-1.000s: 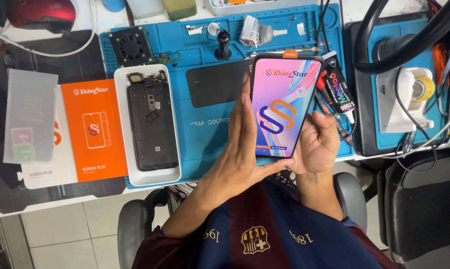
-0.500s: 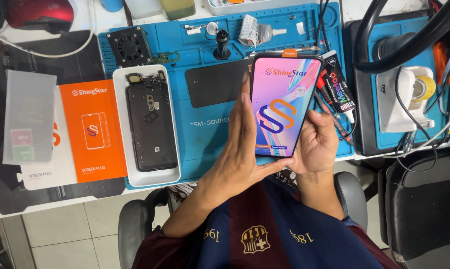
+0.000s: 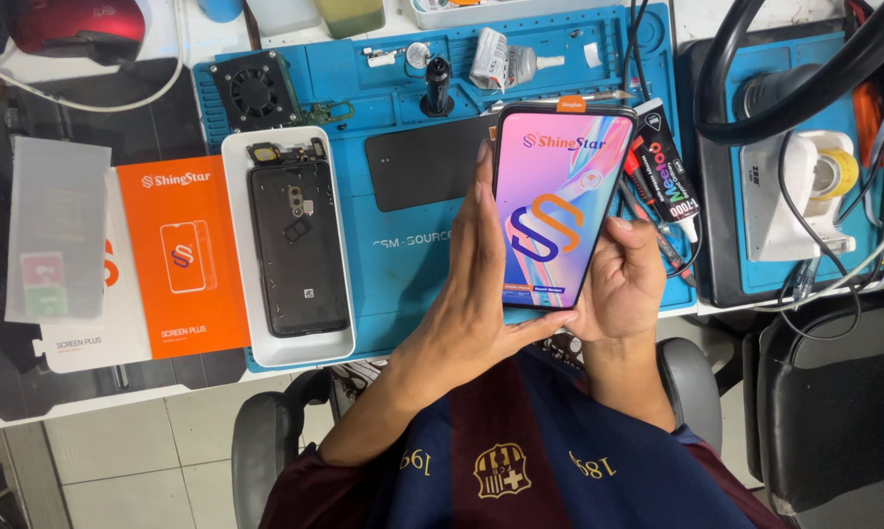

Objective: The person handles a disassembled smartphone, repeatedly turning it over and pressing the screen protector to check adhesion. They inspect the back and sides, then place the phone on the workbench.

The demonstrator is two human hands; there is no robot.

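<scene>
Count: one phone screen panel (image 3: 557,208) in hand, one opened phone body (image 3: 297,247) in one white tray (image 3: 238,245), one orange box (image 3: 182,257), one frosted plastic sleeve (image 3: 55,230), one small black fan (image 3: 256,90), one black glue tube (image 3: 669,174). The panel is held up above the blue work mat (image 3: 403,264) — long axis running away from the person, slightly tilted to the right, orange tab at the far end, its pink and blue printed film facing the camera. Left hand (image 3: 481,284) lies flat along the panel's left edge, fingers straight and pressed to the side; right hand (image 3: 623,279) cups the lower right corner from behind, thumb on the right edge — both grips are closed on the panel. Surface: a cluttered desk (image 3: 119,392) with a dark pad on the left and a second blue mat on the right carrying a white tape dispenser (image 3: 804,196) and black cables. Pale tiled floor (image 3: 138,460) and a chair show below.
</scene>
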